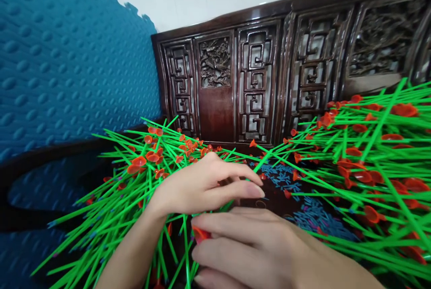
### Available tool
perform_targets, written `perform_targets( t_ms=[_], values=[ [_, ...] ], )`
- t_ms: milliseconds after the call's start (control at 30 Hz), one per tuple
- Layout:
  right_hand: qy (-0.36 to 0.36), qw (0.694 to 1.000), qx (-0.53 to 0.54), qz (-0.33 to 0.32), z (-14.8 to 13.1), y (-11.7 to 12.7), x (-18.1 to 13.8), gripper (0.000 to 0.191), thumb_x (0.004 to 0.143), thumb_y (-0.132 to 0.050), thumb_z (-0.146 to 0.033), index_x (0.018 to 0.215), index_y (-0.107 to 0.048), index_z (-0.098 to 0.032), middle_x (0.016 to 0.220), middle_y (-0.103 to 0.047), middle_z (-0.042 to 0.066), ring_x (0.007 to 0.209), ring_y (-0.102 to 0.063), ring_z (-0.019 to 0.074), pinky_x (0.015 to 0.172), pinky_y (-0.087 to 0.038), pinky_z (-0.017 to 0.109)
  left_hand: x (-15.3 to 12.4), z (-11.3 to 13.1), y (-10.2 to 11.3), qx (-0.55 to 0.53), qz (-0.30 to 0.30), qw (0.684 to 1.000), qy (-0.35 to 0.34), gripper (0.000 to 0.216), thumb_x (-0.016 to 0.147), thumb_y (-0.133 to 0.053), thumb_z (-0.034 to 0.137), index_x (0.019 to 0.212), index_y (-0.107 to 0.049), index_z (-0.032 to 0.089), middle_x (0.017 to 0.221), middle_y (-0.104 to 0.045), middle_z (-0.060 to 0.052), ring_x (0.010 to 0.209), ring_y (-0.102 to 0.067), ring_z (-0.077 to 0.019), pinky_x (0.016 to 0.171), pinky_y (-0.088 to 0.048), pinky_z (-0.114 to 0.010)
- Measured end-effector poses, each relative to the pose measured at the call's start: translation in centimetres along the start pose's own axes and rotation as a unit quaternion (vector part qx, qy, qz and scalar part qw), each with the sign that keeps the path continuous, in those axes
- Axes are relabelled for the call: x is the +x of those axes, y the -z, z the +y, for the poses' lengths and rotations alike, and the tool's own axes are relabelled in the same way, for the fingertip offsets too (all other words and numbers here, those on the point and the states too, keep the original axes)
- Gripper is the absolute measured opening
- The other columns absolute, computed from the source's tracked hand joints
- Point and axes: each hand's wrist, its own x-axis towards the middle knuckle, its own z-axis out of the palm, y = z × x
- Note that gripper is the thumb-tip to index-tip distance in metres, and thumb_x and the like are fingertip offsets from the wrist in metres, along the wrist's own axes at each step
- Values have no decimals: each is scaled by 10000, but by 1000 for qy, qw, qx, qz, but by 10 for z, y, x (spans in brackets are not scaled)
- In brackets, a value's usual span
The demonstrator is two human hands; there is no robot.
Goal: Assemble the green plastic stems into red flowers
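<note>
The right hand (249,244) holds an orange cup (201,234) between its fingers, near the left hand (202,185), whose grip is partly hidden. Green sticks with orange cups lie heaped in a left pile (111,217) and a right pile (370,181). Short blue pieces (311,215) scatter between them, before a carved wooden panel (216,113). A bumpy blue mat (74,55) stands at left.

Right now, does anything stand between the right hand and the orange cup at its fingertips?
Nothing visible does: the right hand partly covers the orange cup, with no other thing showing between them. The left hand is higher in the picture.
</note>
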Motion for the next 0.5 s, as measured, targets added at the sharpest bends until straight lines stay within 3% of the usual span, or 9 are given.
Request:
perform_targets(
  t_ms=[100, 200, 267, 333, 367, 433, 500],
  values=[
    [-20, 1000, 20, 12, 6, -4, -2, 121, 941, -628, -305, 981, -721, -238, 1127, -746, 5, 1001, -705, 158, 917, -547, 247, 2, -6, -2, 1, 35, 999, 19, 138, 920, -653, 287, 938, -737, 179, 807, -762, 18, 665, -680, -107, 639, -489, -198],
    [-37, 997, 66, 2, 20, 5, -6, 198, 921, -652, -269, 1108, -713, -249, 1243, -707, 14, 1139, -655, 162, 967, -517, 251, 3, -15, -2, 29, 98, 993, 60, 95, 929, -620, 224, 950, -709, 199, 825, -752, 21, 697, -690, -107, 674, -518, -206],
    [-63, 995, 80, 23, 37, 15, -8, 139, 924, -640, -266, 1023, -730, -227, 1180, -724, 31, 1122, -655, 172, 957, -511, 277, 3, -23, -1, 40, 151, 983, 96, 111, 946, -566, 200, 990, -668, 209, 825, -736, 15, 717, -700, -118, 669, -540, -216],
    [-124, 989, 71, 34, 60, 25, -12, 177, 950, -594, -299, 877, -722, -201, 969, -745, 34, 923, -688, 166, 843, -523, 287, 2, -30, 1, 43, 213, 969, 120, 158, 946, -534, 180, 1080, -611, 211, 868, -724, -8, 740, -710, -133, 660, -559, -228],
    [-171, 983, 62, 6, 73, 28, -16, 224, 960, -572, -331, 848, -709, -194, 847, -728, 19, 790, -675, 150, 747, -514, 272, 2, -33, 2, 45, 240, 962, 126, 221, 937, -532, 166, 1148, -576, 211, 913, -718, -24, 751, -712, -137, 667, -567, -235],
    [-276, 956, 1, -101, 100, 31, -25, 253, 978, -528, -329, 860, -702, -187, 793, -702, 18, 715, -645, 144, 684, -474, 264, 2, -38, 4, 57, 277, 951, 127, 388, 919, -533, 145, 1298, -494, 218, 992, -702, -50, 763, -710, -141, 683, -574, -249],
    [-382, 897, -122, -187, 124, 30, -36, 171, 937, -547, -213, 880, -704, -176, 862, -690, 49, 763, -637, 161, 662, -432, 261, 1, -40, 5, 76, 292, 946, 121, 498, 925, -516, 148, 1408, -419, 223, 1021, -691, -60, 811, -707, -151, 722, -573, -266]
  ],
)
